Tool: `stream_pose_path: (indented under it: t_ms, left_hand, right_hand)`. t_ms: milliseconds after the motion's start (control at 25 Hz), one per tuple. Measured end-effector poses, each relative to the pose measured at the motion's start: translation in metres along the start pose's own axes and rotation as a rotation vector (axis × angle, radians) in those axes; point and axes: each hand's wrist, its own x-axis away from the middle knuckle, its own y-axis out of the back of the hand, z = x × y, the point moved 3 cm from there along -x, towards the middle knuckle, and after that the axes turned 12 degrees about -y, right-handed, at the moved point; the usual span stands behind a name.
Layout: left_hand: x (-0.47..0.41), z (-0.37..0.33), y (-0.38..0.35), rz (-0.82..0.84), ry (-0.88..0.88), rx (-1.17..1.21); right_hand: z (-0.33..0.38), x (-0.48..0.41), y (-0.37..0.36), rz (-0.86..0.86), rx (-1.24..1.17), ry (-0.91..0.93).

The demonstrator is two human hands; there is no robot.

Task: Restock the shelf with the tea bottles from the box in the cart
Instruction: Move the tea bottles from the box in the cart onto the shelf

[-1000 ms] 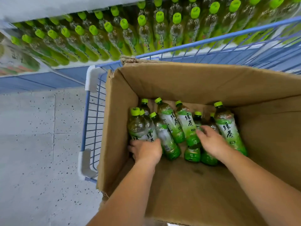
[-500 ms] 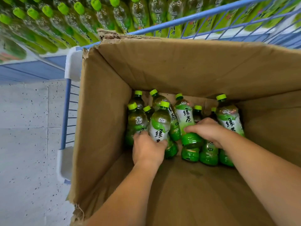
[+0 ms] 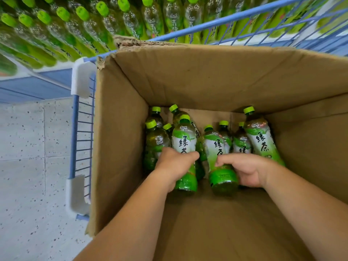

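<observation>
Now, deep in the cardboard box (image 3: 207, 76), both arms reaching down. Left hand (image 3: 174, 164) wrapped round the middle of a tea bottle (image 3: 185, 147), thumb across its white label, green cap pointing up and away. Right hand (image 3: 246, 169) clasped on the lower half of a second tea bottle (image 3: 216, 153), fingers curled under from the right, base tipped toward the camera. Both bottles tilted, bases clear of the cluster behind. Around them, more bottles (image 3: 260, 137) bunched against the far wall of the box, some upright, some leaning, all green-capped. Box sitting inside a blue wire cart (image 3: 75, 132) with white corner guards. Beyond the cart rim, the shelf (image 3: 56, 70) packed with rows of matching green-capped bottles (image 3: 105, 25). Off to the left, speckled grey floor (image 3: 28, 166).
</observation>
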Motion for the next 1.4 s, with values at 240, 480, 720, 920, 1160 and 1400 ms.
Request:
stream_pose_path:
  t_ms: [240, 480, 720, 920, 1160, 1400]
  left_hand:
    - [0.04, -0.02, 0.029, 0.151, -0.121, 0.03]
    - [0.122, -0.04, 0.081, 0.226, -0.32, 0.086]
    - [0.198, -0.055, 0.164, 0.25, -0.472, 0.191]
    - [0.223, -0.046, 0.242, 0.18, -0.572, 0.213]
    - [0.228, -0.01, 0.344, 0.079, -0.601, 0.266]
    - [0.2, 0.01, 0.431, -0.067, -0.647, 0.193]
  right_hand:
    - [-0.029, 0.045, -0.03, -0.135, 0.053, 0.115]
    - [-0.059, 0.13, -0.086, -0.359, -0.14, 0.367]
    - [-0.076, 0.222, -0.153, -0.474, -0.167, 0.629]
    - [-0.07, 0.26, -0.226, -0.608, -0.049, 0.732]
    - [-0.043, 0.273, -0.332, -0.645, 0.07, 0.806]
    - [0.013, 0.256, -0.413, -0.603, 0.245, 0.835]
